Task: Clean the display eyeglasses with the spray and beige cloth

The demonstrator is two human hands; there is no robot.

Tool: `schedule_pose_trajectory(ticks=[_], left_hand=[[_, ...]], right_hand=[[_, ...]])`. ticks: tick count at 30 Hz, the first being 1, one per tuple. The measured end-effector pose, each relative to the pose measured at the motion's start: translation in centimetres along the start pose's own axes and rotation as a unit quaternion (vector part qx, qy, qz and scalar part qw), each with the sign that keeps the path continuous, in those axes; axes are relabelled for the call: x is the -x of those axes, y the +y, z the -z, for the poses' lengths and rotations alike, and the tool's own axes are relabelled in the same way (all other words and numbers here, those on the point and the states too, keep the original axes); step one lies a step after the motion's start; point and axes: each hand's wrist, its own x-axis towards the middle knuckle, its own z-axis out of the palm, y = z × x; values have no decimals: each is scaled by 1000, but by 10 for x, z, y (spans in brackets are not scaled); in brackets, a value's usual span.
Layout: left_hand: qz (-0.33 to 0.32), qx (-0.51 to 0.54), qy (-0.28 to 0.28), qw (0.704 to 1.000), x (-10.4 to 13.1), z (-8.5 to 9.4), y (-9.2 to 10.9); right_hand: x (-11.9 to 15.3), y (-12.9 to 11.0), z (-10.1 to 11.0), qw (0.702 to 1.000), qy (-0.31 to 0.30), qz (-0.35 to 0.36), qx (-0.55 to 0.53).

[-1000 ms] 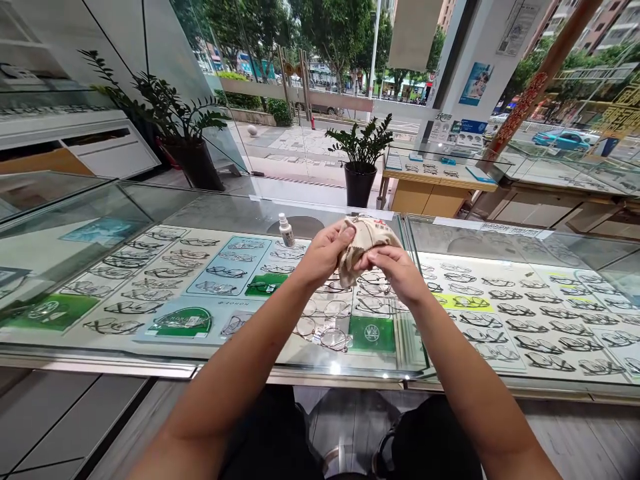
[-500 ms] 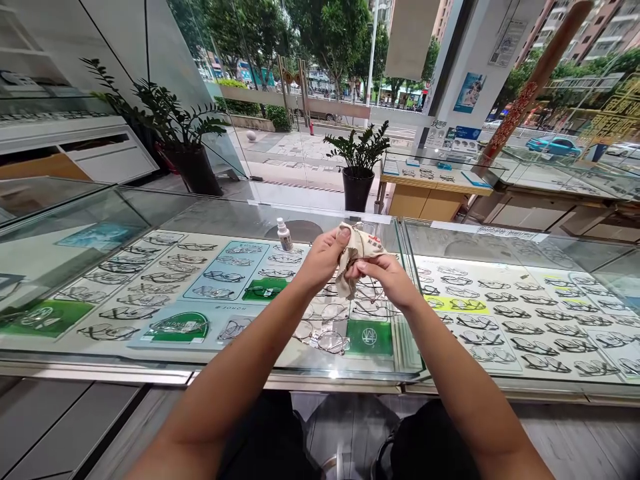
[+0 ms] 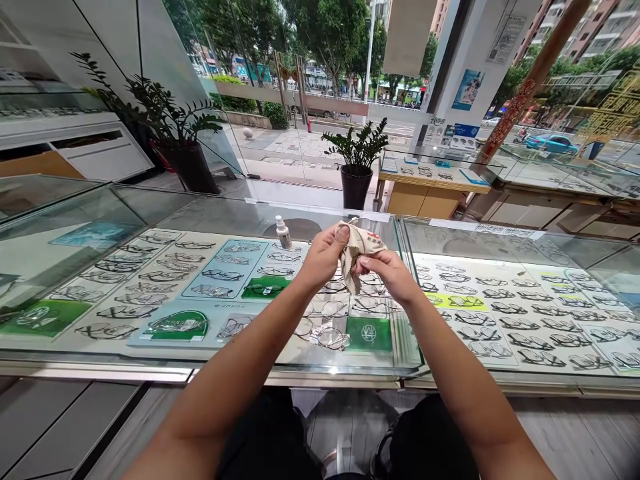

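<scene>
Above the glass counter, a beige lens cloth (image 3: 361,244) with a zigzag edge and red and dark print is bunched between my two hands. My left hand (image 3: 323,253) pinches its left side, thumb on top. From the right, my right hand (image 3: 391,271) grips the lower fold with thumb and fingers closed. A thin bit of something shows at the cloth's upper edge; whether a pair of glasses is wrapped inside, I cannot tell. A small white spray bottle (image 3: 283,235) stands upright on the counter, left of my hands.
Under the glass of the display counter (image 3: 240,380) lie rows of eyeglasses and green cards (image 3: 369,335). A second glass case (image 3: 505,383) adjoins on the right. Beyond stand potted plants (image 3: 356,183) and a wooden display table (image 3: 425,200).
The cloth has shifted slightly in my fingers, its loose lower corner now hanging differently. Both hands keep hold of it in nearly the same place. The view has turned slightly.
</scene>
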Motion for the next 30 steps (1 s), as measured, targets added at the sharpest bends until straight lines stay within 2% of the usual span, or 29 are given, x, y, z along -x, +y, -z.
schedule_pose_trajectory(ticks=[6, 10, 13, 18, 20, 25, 27, 30], left_hand=[[18, 30, -29, 999, 0, -3, 5], [-1, 13, 6, 1000, 3, -8, 4], [-5, 12, 25, 1000, 1, -4, 3], [37, 50, -40, 997, -1, 0, 7], [28, 51, -31, 998, 1, -4, 6], [6, 15, 42, 999, 2, -8, -1], [13, 23, 42, 999, -1, -5, -3], [29, 52, 6, 998, -3, -2, -1]], right_hand=[[-1, 2, 5, 999, 44, 1, 8], [-1, 1, -2, 1000, 14, -19, 19], [0, 0, -2, 1000, 8, -12, 24], [0, 0, 2, 999, 37, 4, 16], [0, 0, 0, 999, 34, -1, 24], [2, 1, -7, 999, -4, -7, 41], [2, 2, -5, 999, 6, -2, 34], [0, 3, 2, 999, 44, 14, 18]])
